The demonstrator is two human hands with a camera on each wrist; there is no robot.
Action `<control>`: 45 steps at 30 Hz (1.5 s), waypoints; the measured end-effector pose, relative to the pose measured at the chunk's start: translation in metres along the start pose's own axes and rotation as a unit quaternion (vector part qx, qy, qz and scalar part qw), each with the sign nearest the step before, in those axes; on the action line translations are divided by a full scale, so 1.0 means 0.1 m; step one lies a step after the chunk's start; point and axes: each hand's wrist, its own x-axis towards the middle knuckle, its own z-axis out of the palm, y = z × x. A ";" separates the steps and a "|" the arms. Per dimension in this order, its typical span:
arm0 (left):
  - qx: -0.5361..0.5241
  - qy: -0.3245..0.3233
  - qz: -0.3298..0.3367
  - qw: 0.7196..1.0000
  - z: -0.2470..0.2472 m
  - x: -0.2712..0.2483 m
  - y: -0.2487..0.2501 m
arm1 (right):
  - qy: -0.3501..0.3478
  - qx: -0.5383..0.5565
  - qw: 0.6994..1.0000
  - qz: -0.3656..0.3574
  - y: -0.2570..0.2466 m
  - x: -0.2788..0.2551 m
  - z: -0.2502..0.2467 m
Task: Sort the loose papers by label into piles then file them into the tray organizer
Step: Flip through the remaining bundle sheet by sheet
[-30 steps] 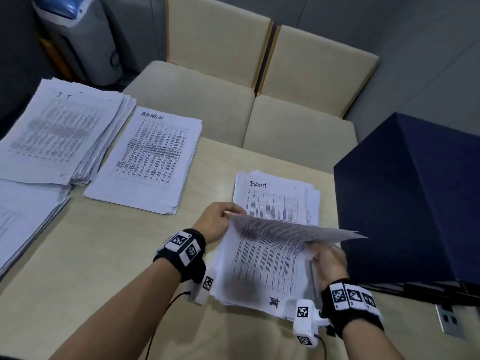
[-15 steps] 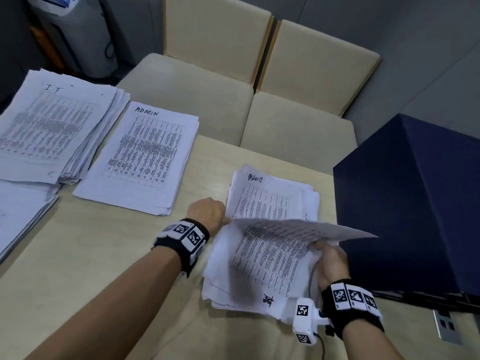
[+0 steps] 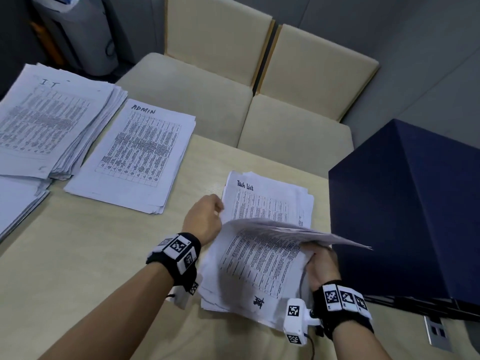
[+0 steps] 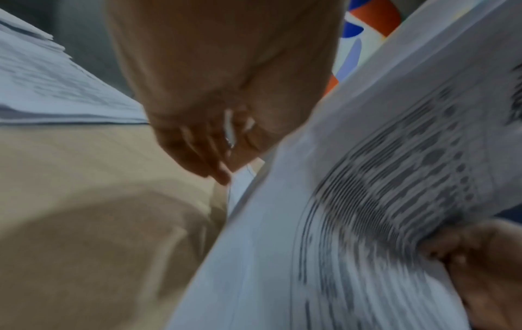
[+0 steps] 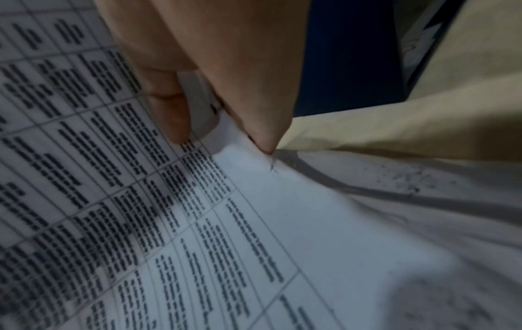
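Observation:
A loose stack of printed sheets [image 3: 249, 279] lies on the table in front of me. My right hand [image 3: 318, 259] pinches the right edge of a few lifted sheets [image 3: 298, 231] between thumb and fingers [image 5: 172, 116]. At the left edge of those sheets my left hand [image 3: 206, 218] has its fingers [image 4: 197, 156] curled, with a sliver of white paper between them and the thumb. Beyond lies the "Task List" pile [image 3: 270, 201]. The "ADMIN" pile [image 3: 137, 154] and the thick "IT" pile [image 3: 49, 120] lie at the far left.
A dark blue box [image 3: 410, 203] stands at the right, close to my right hand. Another paper pile [image 3: 18, 203] runs off the left edge. Two beige chairs [image 3: 259, 87] sit behind the table. A socket plate [image 3: 437, 331] is set in the tabletop at right.
My left hand has slid forward along the sheets' left edge toward the "Task List" pile. The lifted sheets have risen a little in my right hand. The view has shifted slightly.

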 end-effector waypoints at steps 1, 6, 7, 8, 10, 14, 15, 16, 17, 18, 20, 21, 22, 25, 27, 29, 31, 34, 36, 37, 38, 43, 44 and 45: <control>0.042 0.026 -0.032 0.998 0.04 0.01 -0.01 | 0.002 0.014 1.000 -0.004 -0.01 -0.02 0.00; 0.195 -0.016 -0.062 0.979 0.19 0.08 -0.01 | -0.023 0.010 1.000 -0.018 -0.01 -0.05 -0.05; 0.219 -0.020 -0.049 0.974 0.18 0.09 -0.02 | -0.028 -0.005 0.999 -0.023 0.00 -0.05 -0.06; 0.240 -0.025 -0.042 0.970 0.16 0.09 -0.01 | -0.036 -0.015 0.999 -0.018 0.00 -0.05 -0.07; 0.278 -0.015 -0.009 0.960 0.09 0.09 0.03 | -0.046 -0.017 0.999 0.004 -0.02 -0.06 -0.06; 0.329 0.012 0.099 0.939 -0.08 0.03 0.15 | -0.047 0.037 0.997 0.057 0.00 -0.01 -0.11; 0.321 0.010 0.111 0.941 -0.11 0.03 0.16 | -0.045 0.051 0.994 0.080 0.01 0.03 -0.17; 0.300 0.012 0.123 0.946 -0.12 0.04 0.14 | -0.043 0.042 0.994 0.086 0.02 0.05 -0.11; 0.258 0.010 0.137 0.956 -0.11 0.05 0.13 | -0.038 0.045 0.994 0.095 0.01 0.05 -0.05; 0.202 0.001 0.153 0.967 -0.09 0.06 0.09 | -0.053 0.086 0.986 0.136 0.01 0.01 0.01; 0.092 -0.018 0.157 0.983 -0.06 0.08 0.04 | -0.004 0.073 0.980 0.183 -0.10 -0.17 0.09; 0.040 -0.037 0.144 0.988 -0.06 0.08 0.01 | -0.034 0.055 0.985 0.159 -0.07 -0.14 0.11; -0.016 -0.064 0.131 0.989 -0.07 0.07 0.01 | -0.039 0.057 0.994 0.085 -0.01 -0.01 0.11; -0.151 -0.145 0.080 0.975 -0.12 -0.01 0.14 | -0.012 0.042 0.999 -0.007 0.03 0.04 -0.10; -0.177 -0.124 0.017 0.976 -0.07 -0.03 0.18 | -0.012 0.024 1.000 -0.005 0.03 0.04 -0.11; -0.085 -0.014 -0.024 0.996 0.04 0.02 0.11 | -0.007 0.011 1.000 -0.015 -0.01 -0.03 -0.06; 0.040 0.025 -0.073 0.996 0.11 0.05 0.04 | 0.009 0.002 1.000 -0.009 0.00 -0.02 -0.06; 0.121 -0.004 -0.088 0.989 0.19 0.09 0.00 | 0.030 0.019 0.999 -0.035 0.02 0.03 -0.07; 0.176 -0.010 -0.047 0.983 0.20 0.12 -0.01 | 0.010 0.030 0.999 -0.030 0.00 0.02 -0.08; 0.203 -0.017 -0.033 0.978 0.17 0.13 0.00 | -0.004 0.036 0.999 -0.026 -0.02 -0.01 -0.09; 0.232 -0.030 -0.030 0.972 0.13 0.15 0.01 | -0.005 0.035 0.999 -0.028 -0.04 -0.03 -0.09; 0.289 -0.045 0.070 0.954 -0.13 0.11 0.23 | 0.022 0.033 0.999 -0.025 0.06 0.13 -0.09; 0.246 -0.053 0.108 0.962 -0.16 0.10 0.24 | 0.017 0.038 0.999 -0.026 0.06 0.13 -0.07; 0.190 -0.075 0.129 0.970 -0.18 0.11 0.22 | 0.005 0.041 0.999 -0.023 0.05 0.11 -0.04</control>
